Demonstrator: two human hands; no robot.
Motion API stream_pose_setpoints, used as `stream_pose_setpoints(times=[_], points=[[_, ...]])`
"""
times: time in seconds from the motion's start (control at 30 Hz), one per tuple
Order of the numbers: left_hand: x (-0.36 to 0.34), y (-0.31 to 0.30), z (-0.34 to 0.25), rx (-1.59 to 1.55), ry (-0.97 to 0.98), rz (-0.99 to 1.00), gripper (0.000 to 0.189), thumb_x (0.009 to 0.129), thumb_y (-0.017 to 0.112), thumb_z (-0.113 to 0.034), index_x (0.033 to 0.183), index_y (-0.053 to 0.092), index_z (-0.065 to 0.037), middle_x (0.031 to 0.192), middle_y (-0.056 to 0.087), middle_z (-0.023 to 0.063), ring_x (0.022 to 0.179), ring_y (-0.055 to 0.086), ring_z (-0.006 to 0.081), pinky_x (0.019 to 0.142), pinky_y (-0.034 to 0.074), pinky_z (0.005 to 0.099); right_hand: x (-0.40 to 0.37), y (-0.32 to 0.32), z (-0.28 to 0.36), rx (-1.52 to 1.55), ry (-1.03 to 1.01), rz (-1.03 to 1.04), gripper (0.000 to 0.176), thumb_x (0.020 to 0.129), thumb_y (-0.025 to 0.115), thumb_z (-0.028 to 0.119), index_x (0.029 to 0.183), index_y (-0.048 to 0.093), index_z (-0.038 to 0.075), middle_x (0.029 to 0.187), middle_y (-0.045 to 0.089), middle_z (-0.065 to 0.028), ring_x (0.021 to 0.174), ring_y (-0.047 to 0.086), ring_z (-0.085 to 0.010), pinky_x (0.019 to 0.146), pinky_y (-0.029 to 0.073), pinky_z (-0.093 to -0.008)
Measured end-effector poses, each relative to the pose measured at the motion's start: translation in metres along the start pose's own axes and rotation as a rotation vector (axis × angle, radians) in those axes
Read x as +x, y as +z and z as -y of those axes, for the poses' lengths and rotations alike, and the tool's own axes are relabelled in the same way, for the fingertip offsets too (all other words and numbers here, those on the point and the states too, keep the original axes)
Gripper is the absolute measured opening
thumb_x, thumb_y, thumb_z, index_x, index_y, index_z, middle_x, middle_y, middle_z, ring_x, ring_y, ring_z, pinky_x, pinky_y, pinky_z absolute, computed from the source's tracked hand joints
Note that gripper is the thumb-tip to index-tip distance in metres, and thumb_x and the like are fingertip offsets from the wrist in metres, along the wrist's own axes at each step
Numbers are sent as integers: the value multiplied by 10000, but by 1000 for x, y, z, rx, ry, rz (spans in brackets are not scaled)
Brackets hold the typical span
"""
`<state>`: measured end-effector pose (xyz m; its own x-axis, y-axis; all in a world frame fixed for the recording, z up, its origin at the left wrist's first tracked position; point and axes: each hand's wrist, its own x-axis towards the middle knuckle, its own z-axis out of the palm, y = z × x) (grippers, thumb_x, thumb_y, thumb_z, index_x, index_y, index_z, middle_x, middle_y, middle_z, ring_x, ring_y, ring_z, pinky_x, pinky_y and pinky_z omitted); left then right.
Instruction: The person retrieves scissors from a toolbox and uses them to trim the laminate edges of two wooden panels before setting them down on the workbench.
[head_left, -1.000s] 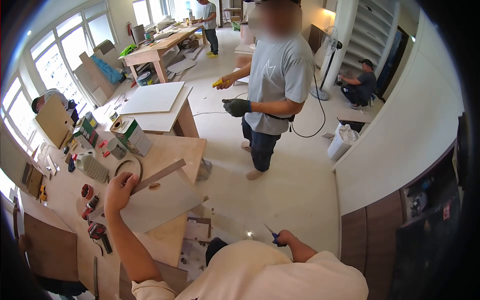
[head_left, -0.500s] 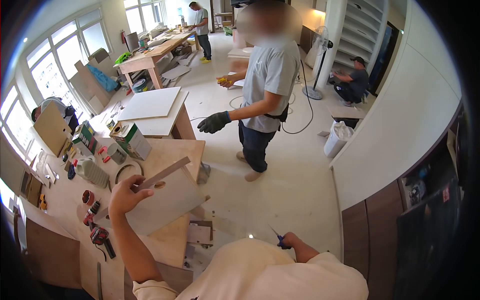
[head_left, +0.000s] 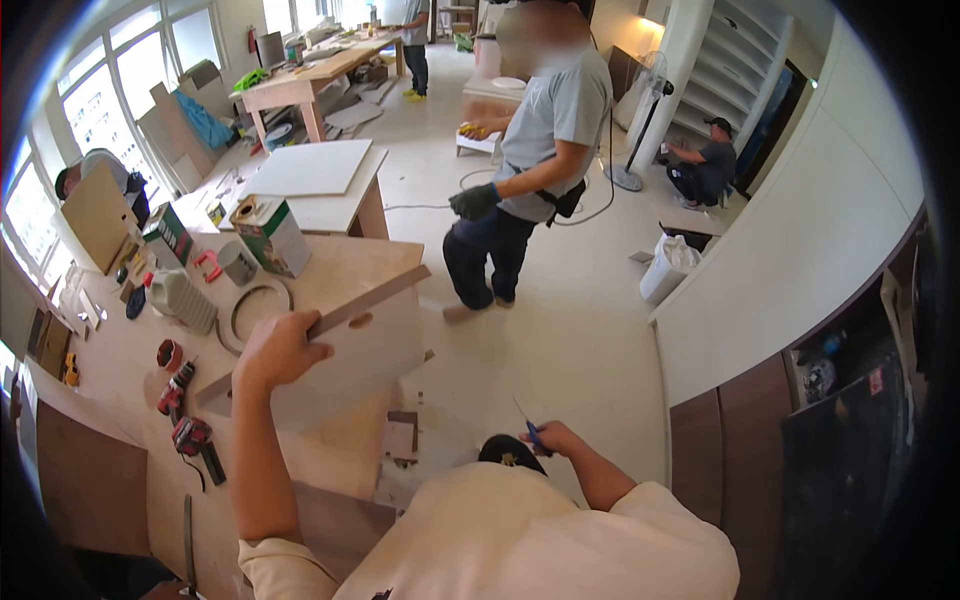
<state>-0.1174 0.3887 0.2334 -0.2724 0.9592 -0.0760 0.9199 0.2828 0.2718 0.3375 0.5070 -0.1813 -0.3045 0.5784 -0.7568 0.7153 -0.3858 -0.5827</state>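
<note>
My left hand (head_left: 285,350) grips the upper edge of a white board (head_left: 385,345), fingers over its brownish edge strip. A small oval hole shows near that edge. The board is tilted above the wooden workbench (head_left: 340,455). My right hand (head_left: 562,440), out to the right over the floor, is closed around a blue-handled tool (head_left: 537,436) with a thin pointed blade. Its exact kind is too small to make out. On the bench left of my left hand lie a red and black cordless drill (head_left: 175,390) and a ring of edging strip (head_left: 240,318).
Tins (head_left: 272,235), a white jug (head_left: 182,300) and a roll of red tape (head_left: 169,353) stand on the bench. A co-worker (head_left: 550,130) wearing a dark glove stands ahead. Another person (head_left: 705,160) crouches near the shelves, and a fan (head_left: 630,178) stands between them.
My left hand has shifted right, and the board has swung upward at its right end. My right hand has moved forward with the blue-handled tool. The co-worker's gloved hand has drawn toward their body.
</note>
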Motion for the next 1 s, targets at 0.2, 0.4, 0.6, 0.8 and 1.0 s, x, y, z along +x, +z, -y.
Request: stream_pose_setpoints(times=[0.2,0.4,0.6,0.8,1.0], points=[[-3,-5,-2,-51,-5,59,352,724,776,-237,949,657,6,831,655,234,883,619,419,794,470,467,-28,20,43,255,-72,170,534,767,847,233,1124,582,-64,884,683,-130,705,672,-168,619,572,-263],[-5,-2,-6,-62,-7,31,335,695,796,-196,894,634,20,775,634,218,798,612,409,728,459,455,-33,30,56,180,-125,161,673,732,878,255,1203,525,-72,850,693,-116,697,671,-178,611,558,-281],[-6,-12,-6,19,-27,96,304,770,753,-220,950,634,-6,895,669,217,929,620,410,811,469,468,-31,29,54,223,-102,222,532,772,846,327,1066,584,-31,838,694,-101,670,660,-159,586,544,-268],[-8,-15,-6,34,-28,91,290,781,746,-232,938,636,-15,891,674,210,934,623,403,812,470,466,-18,29,51,255,-73,199,518,772,845,338,1041,592,-26,803,690,-108,662,660,-162,565,537,-270],[-6,-11,-1,23,-48,88,295,782,745,-236,944,640,-13,885,674,212,914,627,405,807,473,470,-12,30,55,279,-75,164,418,780,838,334,940,645,0,767,676,-89,647,655,-163,569,532,-265]])
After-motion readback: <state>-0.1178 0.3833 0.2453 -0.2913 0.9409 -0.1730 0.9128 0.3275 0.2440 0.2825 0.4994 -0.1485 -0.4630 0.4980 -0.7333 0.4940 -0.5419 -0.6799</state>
